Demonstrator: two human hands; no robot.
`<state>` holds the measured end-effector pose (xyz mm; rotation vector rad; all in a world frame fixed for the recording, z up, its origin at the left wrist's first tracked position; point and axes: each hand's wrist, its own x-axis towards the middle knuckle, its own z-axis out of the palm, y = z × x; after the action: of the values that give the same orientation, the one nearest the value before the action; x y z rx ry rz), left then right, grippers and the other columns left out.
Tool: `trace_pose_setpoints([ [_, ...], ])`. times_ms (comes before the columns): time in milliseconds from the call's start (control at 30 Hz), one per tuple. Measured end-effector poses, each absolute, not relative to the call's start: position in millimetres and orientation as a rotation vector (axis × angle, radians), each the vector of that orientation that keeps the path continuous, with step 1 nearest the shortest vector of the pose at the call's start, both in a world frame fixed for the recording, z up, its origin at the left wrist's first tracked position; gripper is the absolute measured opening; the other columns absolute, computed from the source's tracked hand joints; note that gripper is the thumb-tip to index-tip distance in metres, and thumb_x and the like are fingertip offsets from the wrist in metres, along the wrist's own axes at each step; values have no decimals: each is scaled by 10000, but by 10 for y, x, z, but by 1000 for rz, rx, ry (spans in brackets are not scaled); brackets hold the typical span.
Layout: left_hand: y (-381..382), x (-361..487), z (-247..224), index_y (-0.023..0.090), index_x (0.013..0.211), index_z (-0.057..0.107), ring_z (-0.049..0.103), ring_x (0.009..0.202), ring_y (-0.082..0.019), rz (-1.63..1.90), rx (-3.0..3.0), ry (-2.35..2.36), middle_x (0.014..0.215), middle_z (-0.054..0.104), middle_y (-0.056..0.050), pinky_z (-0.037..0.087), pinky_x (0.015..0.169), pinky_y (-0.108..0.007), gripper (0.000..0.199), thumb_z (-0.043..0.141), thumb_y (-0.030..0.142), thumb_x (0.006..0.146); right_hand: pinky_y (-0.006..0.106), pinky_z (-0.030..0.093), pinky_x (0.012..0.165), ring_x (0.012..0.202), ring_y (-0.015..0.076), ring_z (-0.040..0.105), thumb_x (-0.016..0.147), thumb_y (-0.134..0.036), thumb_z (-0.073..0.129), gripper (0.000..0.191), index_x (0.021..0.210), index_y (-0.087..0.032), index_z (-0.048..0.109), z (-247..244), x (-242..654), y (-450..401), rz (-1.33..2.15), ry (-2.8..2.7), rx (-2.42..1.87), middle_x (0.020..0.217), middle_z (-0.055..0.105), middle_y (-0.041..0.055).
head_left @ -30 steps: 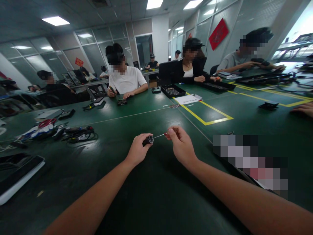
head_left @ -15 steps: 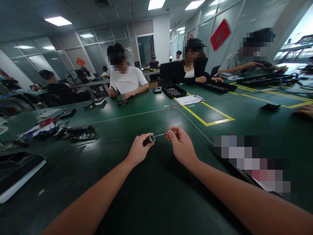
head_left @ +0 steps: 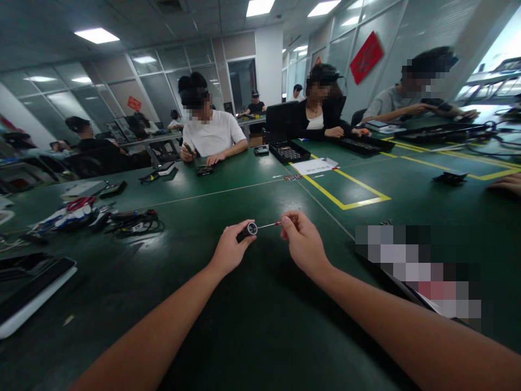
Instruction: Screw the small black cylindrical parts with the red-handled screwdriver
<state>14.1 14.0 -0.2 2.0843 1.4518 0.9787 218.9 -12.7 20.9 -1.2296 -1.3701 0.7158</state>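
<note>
My left hand [head_left: 231,247] is closed around a small black cylindrical part [head_left: 251,229] with a pale ring at its open end, which faces right. In my right hand [head_left: 303,244] the fingers pinch the red end of a thin screwdriver [head_left: 268,225]; most of its handle is hidden by the fingers. The metal shaft runs left, and its tip meets the open end of the cylinder. Whether the tip sits inside or only touches the rim is too small to tell. Both hands are held above the green table [head_left: 252,336].
Bundled cables [head_left: 134,220] lie to the left, near a black-and-white device [head_left: 38,293]. A paper sheet [head_left: 313,166] and yellow tape [head_left: 362,205] are ahead. A black parts tray [head_left: 288,151] stands farther back. Co-workers [head_left: 214,130] sit across the table.
The cylinder has turned slightly in my left hand, its open end now facing a little more toward me. My right hand and the screwdriver have barely shifted.
</note>
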Motion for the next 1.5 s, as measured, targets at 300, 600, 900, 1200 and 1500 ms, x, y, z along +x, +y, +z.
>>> trace_pose_setpoints([
  [300, 150, 141, 0, 297, 1269, 668, 588, 1190, -261, 979, 2112, 1413, 1264, 673, -25, 422, 1069, -429, 415, 714, 149, 884, 348, 462, 715, 717, 192, 618, 973, -415, 485, 226, 962, -215, 589, 216, 2187, -121, 741, -1361, -1202, 741, 647, 8],
  [600, 148, 132, -8, 310, 1258, 674, 587, 1186, -264, 956, 2127, 1424, 1253, 677, -25, 420, 1065, -452, 416, 722, 150, 878, 334, 482, 745, 757, 187, 644, 978, -445, 508, 244, 975, -224, 609, 187, 2170, -130, 817, -1393, -1083, 770, 660, 6],
  [900, 151, 133, -14, 333, 1239, 679, 589, 1168, -266, 942, 2157, 1405, 1224, 688, -14, 400, 1062, -475, 420, 743, 151, 866, 342, 452, 708, 735, 213, 631, 992, -468, 427, 375, 962, -207, 694, 249, 2169, -166, 609, -1436, -1270, 813, 697, 49],
  [1200, 152, 130, -3, 304, 1244, 684, 596, 1179, -268, 948, 2140, 1428, 1235, 685, -38, 416, 1078, -465, 416, 727, 142, 862, 315, 429, 637, 682, 201, 615, 997, -441, 414, 340, 992, -218, 670, 184, 2181, -136, 696, -1454, -1256, 715, 641, 8],
  [1500, 146, 124, 9, 295, 1266, 667, 593, 1191, -262, 957, 2119, 1412, 1260, 673, -40, 412, 1091, -474, 412, 696, 146, 883, 350, 458, 689, 765, 230, 655, 997, -376, 404, 331, 1168, -226, 643, 191, 2164, -168, 626, -1543, -1312, 849, 695, 41],
])
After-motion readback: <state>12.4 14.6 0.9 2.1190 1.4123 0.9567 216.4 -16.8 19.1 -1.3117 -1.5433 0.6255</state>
